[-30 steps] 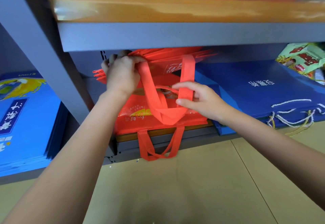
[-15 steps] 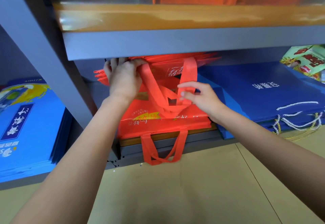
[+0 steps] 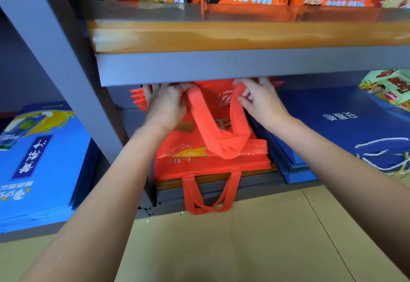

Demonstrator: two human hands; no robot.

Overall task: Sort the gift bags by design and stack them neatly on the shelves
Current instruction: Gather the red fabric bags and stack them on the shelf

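Red bags (image 3: 210,162) lay stacked flat on the lower shelf (image 3: 221,189), between the upright and a navy stack (image 3: 346,131), grouped by colour. Left hand (image 3: 167,107) gripped the top bag's far edge, fingers curled over it, probably to steady it. Right hand (image 3: 261,102) pinched the handle loop (image 3: 221,135) near its root, apparently to lay it flat. One lower handle (image 3: 209,195) hung over the shelf lip, not yet tucked.
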